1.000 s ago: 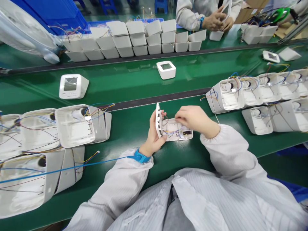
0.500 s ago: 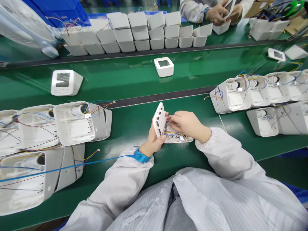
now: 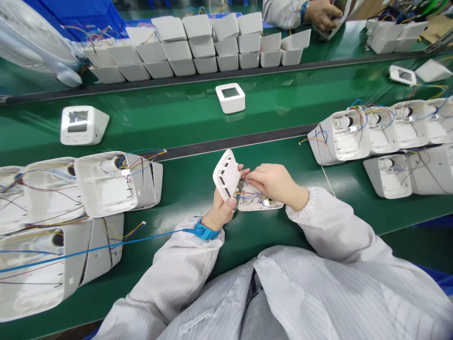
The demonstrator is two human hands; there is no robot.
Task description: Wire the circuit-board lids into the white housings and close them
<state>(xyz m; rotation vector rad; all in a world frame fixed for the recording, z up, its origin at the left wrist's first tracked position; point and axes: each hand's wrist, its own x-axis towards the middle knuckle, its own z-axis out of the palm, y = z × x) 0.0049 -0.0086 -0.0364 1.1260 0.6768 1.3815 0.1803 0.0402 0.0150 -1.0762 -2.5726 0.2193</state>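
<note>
My left hand (image 3: 222, 210) is closed around a white plastic front panel (image 3: 226, 174), held tilted with dark slots along its edge. A blue wrist strap with a cord circles that wrist. Beside the panel, on the bench, lies an open white housing half (image 3: 260, 202) with coloured wires and a small white connector inside. My right hand (image 3: 271, 182) pinches thin wires (image 3: 245, 175) at the panel's inner side, above the housing half. A green circuit board shows only in part between the two pieces.
Open white housings (image 3: 106, 184) with loose wires stand at left, and more housings (image 3: 348, 137) at right. Two finished-looking units with screens, a small one (image 3: 230, 98) and a larger one (image 3: 83, 125), sit on the green conveyor strip. Across it, a co-worker's hand (image 3: 322, 16) holds a white part.
The front panel has tilted further left in my left hand, opening more space toward the housing half. My right hand stays on the wires. The units on the strip have shifted left.
</note>
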